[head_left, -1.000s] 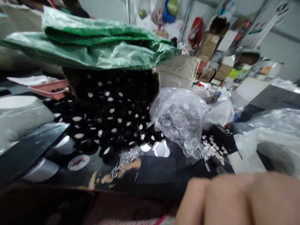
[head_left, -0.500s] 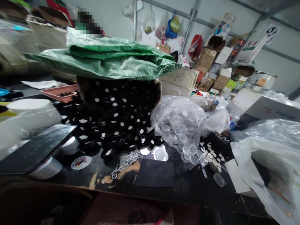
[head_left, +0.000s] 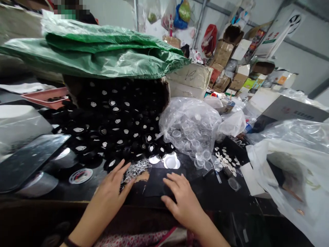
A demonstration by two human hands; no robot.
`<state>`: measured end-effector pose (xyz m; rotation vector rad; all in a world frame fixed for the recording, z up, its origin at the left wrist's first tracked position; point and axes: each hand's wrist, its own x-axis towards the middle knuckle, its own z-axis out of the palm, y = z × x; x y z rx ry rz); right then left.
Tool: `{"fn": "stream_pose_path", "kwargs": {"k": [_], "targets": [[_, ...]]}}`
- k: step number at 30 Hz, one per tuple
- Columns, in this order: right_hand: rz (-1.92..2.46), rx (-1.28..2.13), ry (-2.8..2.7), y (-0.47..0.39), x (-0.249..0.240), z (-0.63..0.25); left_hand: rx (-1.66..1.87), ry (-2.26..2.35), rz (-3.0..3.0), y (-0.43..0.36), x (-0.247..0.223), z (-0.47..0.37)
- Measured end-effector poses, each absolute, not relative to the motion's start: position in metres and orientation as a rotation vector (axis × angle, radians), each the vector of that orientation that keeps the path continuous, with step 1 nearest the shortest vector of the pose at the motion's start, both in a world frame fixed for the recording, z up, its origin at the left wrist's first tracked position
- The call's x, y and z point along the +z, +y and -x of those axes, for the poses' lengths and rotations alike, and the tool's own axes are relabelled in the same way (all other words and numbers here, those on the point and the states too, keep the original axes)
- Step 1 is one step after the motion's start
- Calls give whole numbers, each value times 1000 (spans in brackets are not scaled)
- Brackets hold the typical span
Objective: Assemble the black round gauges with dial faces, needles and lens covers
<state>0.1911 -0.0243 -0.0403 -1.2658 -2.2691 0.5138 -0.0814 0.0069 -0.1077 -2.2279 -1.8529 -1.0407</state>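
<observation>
My left hand (head_left: 114, 187) is over the front of the black table, fingers apart and holding nothing. It is nearest to a heap of small silvery metal pins (head_left: 137, 168). My right hand (head_left: 181, 197) reaches over the right part of a square black mat (head_left: 155, 183), its fingers spread and nothing in them; whether it touches the mat I cannot tell. Behind the mat lie several white discs (head_left: 171, 161). Many round black parts with small white tags (head_left: 117, 140) spill from a box under a green sheet (head_left: 110, 61).
An open plastic bag (head_left: 190, 123) spills clear round caps onto the table. Small white pieces (head_left: 227, 161) and a pen (head_left: 217, 173) lie right of it. A dark flat panel (head_left: 33, 157) rests on round metallic pieces at left. A white plastic bag (head_left: 290, 185) stands at the right edge.
Both hands have come into view from below, over the table's front edge. The whole scene has shifted a little to the left and up in the picture.
</observation>
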Motion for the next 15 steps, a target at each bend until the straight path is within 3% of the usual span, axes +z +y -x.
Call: {"fn": "stream_pose_path", "kwargs": {"k": [6, 15], "targets": [[1346, 642, -2494, -12, -77, -199, -843, -1953, 2274, 16, -141, 59], [1333, 736, -2337, -14, -60, -215, -895, -1898, 2296, 25, -135, 37]]}}
